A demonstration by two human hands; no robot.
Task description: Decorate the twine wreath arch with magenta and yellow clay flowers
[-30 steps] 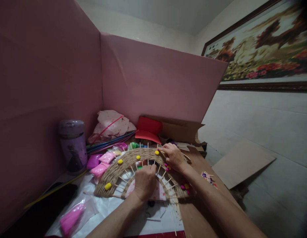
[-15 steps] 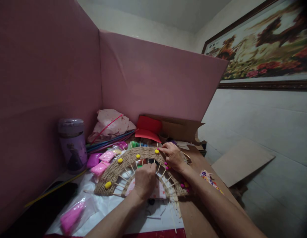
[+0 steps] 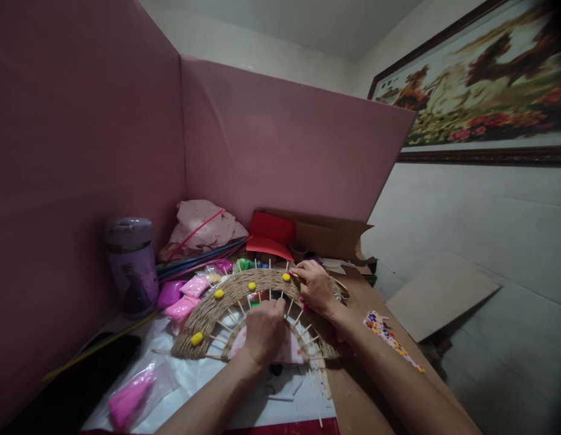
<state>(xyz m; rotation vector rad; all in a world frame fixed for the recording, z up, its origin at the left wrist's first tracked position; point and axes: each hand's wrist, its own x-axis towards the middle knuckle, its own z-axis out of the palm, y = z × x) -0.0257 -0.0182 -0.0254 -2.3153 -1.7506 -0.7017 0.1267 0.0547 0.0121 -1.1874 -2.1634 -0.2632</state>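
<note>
A half-round fan-shaped weaving of brown twine on thin wooden sticks lies before me. Flattened yellow clay balls sit spaced along its band. My left hand is closed at the inner sticks, over the pink dotted cloth at the centre. At the upper right of the band, my right hand pinches a tiny magenta clay bit against the weaving, beside a yellow ball. Another magenta bit shows just below that hand. My right forearm hides the band's lower right end.
Bags of pink clay lie left of the weaving, another bag nearer me. A purple tumbler stands far left. Behind are folded cloth and red sheets. A patterned strip lies right; pink panels enclose the back.
My right hand stays at the same yellow ball, its fingers shifted very slightly. The right forearm has swung a little left, covering the magenta bits at the band's lower right. My left hand keeps its place.
</note>
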